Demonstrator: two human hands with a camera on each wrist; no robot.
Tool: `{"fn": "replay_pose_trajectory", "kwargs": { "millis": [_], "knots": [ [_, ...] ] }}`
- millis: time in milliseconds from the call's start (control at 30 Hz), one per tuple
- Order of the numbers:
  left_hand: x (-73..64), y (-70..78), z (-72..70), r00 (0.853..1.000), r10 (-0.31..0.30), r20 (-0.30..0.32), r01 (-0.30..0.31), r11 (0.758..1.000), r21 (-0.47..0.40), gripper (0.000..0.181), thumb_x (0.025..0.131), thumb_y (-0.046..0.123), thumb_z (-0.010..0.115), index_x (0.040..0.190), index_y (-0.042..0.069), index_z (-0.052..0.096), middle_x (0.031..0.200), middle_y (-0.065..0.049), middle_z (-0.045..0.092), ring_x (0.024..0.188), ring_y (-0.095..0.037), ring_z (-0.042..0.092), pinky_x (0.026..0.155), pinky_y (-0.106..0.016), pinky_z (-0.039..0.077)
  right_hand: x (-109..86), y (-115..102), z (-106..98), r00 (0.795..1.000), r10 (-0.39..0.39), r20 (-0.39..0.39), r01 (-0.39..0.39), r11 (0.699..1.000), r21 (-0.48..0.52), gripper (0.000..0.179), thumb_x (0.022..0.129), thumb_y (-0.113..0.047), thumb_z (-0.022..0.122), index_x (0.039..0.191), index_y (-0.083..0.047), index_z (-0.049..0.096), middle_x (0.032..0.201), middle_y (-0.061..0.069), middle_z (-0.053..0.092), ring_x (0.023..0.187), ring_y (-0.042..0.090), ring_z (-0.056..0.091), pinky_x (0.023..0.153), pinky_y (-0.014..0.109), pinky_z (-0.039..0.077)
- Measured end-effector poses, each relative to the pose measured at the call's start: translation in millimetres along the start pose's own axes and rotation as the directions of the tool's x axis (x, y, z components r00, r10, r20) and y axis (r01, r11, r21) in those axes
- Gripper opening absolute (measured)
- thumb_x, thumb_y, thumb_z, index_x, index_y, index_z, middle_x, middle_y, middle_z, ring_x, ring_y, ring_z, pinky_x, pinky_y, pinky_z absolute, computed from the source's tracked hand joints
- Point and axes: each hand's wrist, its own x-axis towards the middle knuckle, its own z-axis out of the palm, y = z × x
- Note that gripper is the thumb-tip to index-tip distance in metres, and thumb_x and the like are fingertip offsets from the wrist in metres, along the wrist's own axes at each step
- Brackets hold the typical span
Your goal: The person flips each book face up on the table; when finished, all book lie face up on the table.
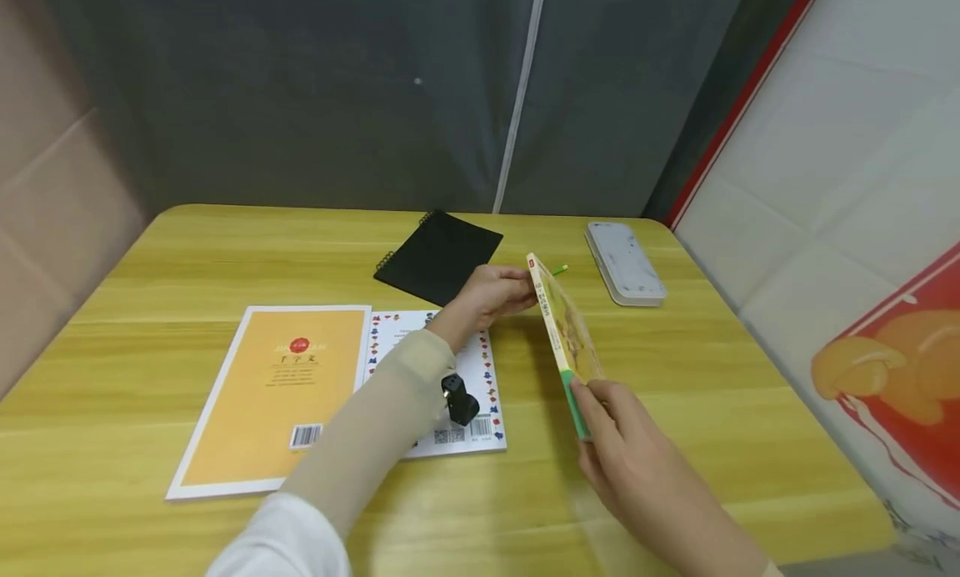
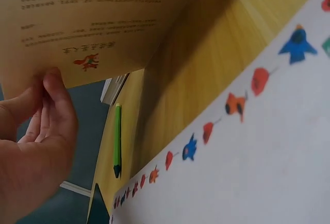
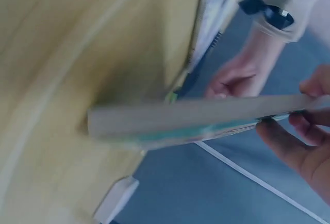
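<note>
A thin book (image 1: 566,327) with a yellow and green cover stands tilted on the table's right half, its spine facing up. At its near end my right hand (image 1: 626,444) grips it, thumb on one side and fingers on the other. My left hand (image 1: 495,293) pinches its far edge, as the left wrist view shows, beside a back cover (image 2: 98,23) printed with small text. Beyond the book lies a green pencil (image 2: 117,141), mostly hidden in the head view. Under my left forearm is a white book (image 1: 487,393) bordered with small coloured figures.
An orange book (image 1: 247,410) with a white border lies flat on the left, against the white one. Farther back is a black spiral notebook (image 1: 442,256). A pale marbled case (image 1: 626,264) sits at the back right. A grey curtain (image 1: 300,102) hangs behind the table.
</note>
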Motion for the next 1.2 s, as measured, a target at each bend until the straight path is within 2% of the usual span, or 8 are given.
{"fn": "replay_pose_trajectory", "kwargs": {
  "millis": [200, 267, 433, 567, 700, 867, 933, 1200],
  "knots": [
    [-3.4, 3.5, -12.8, 0.994, -0.059, -0.095, 0.079, 0.973, 0.215, 0.033, 0.103, 0.022, 0.052, 0.113, -0.007, 0.064, 0.088, -0.012, 0.062, 0.068, -0.015, 0.059, 0.078, -0.029, 0.057, -2.7, 2.2, 20.3, 0.973, 0.032, 0.227, -0.017, 0.998, -0.068, 0.059, 0.074, -0.01, 0.079, 0.127, 0.005, 0.059, 0.115, 0.011, 0.055, 0.101, 0.021, 0.057, 0.08, 0.031, 0.056],
    [-5.6, 2.7, -17.3, 0.996, -0.034, -0.085, 0.066, 0.913, 0.403, 0.038, 0.104, 0.03, 0.052, 0.1, -0.005, 0.066, 0.076, -0.007, 0.058, 0.062, -0.014, 0.053, 0.068, -0.025, 0.051, -4.1, 2.3, 26.9, 0.955, 0.066, 0.288, -0.045, 0.996, -0.08, 0.06, 0.075, -0.016, 0.082, 0.127, 0.003, 0.059, 0.115, 0.009, 0.054, 0.102, 0.019, 0.056, 0.082, 0.03, 0.055],
    [-11.0, -2.2, -26.1, 0.995, 0.07, -0.065, 0.003, 0.661, 0.75, 0.038, 0.101, 0.032, 0.057, 0.077, 0.004, 0.069, 0.064, -0.004, 0.057, 0.06, -0.015, 0.048, 0.061, -0.026, 0.04, -5.6, 1.8, 38.5, 0.868, 0.225, 0.442, -0.205, 0.974, -0.091, 0.077, 0.077, -0.034, 0.085, 0.134, 0.004, 0.051, 0.123, 0.014, 0.053, 0.109, 0.023, 0.055, 0.086, 0.04, 0.055],
    [-12.5, -5.2, -25.3, 0.992, 0.117, -0.051, -0.025, 0.576, 0.817, 0.037, 0.099, 0.029, 0.062, 0.068, 0.009, 0.068, 0.062, -0.004, 0.061, 0.058, -0.014, 0.05, 0.06, -0.026, 0.042, -9.6, 8.4, 36.5, 0.754, 0.339, 0.562, -0.337, 0.935, -0.112, 0.086, 0.078, -0.041, 0.083, 0.141, 0.004, 0.045, 0.137, 0.024, 0.047, 0.124, 0.038, 0.05, 0.094, 0.061, 0.048],
    [-11.4, -7.7, -22.1, 0.985, 0.169, -0.029, -0.058, 0.485, 0.872, 0.04, 0.098, 0.026, 0.064, 0.062, 0.008, 0.063, 0.056, 0.0, 0.049, 0.052, -0.012, 0.04, 0.052, -0.024, 0.034, -23.1, 27.7, 24.5, 0.707, 0.419, 0.569, -0.43, 0.894, -0.124, 0.084, 0.078, -0.037, 0.083, 0.14, 0.004, 0.045, 0.142, 0.034, 0.039, 0.126, 0.054, 0.045, 0.092, 0.072, 0.041],
    [-11.8, -7.8, -21.8, 0.977, 0.213, -0.021, -0.075, 0.432, 0.899, 0.016, 0.094, 0.016, 0.068, 0.082, 0.006, 0.075, 0.081, -0.002, 0.065, 0.069, -0.014, 0.055, 0.059, -0.023, 0.044, -38.9, 49.3, 16.0, 0.583, 0.501, 0.639, -0.539, 0.828, -0.157, 0.076, 0.088, -0.038, 0.073, 0.142, 0.005, 0.042, 0.141, 0.042, 0.033, 0.122, 0.06, 0.043, 0.085, 0.07, 0.046],
    [-12.8, -6.6, -23.3, 0.977, 0.214, -0.018, -0.076, 0.422, 0.903, 0.012, 0.093, 0.013, 0.069, 0.088, 0.005, 0.076, 0.092, -0.006, 0.069, 0.077, -0.016, 0.059, 0.063, -0.024, 0.047, -41.6, 51.6, 16.5, 0.558, 0.502, 0.661, -0.554, 0.818, -0.155, 0.073, 0.092, -0.038, 0.069, 0.144, 0.005, 0.04, 0.141, 0.042, 0.033, 0.122, 0.058, 0.045, 0.086, 0.066, 0.048],
    [-33.5, 19.4, -37.9, 0.969, 0.245, 0.031, -0.141, 0.443, 0.885, 0.025, 0.1, 0.021, 0.056, 0.114, 0.005, 0.069, 0.111, -0.007, 0.066, 0.088, -0.02, 0.059, 0.076, -0.033, 0.051, -43.2, 52.2, 19.5, 0.606, 0.47, 0.642, -0.511, 0.848, -0.139, 0.073, 0.093, -0.036, 0.068, 0.144, 0.008, 0.04, 0.139, 0.041, 0.035, 0.118, 0.054, 0.047, 0.086, 0.061, 0.051]
  ]
}}
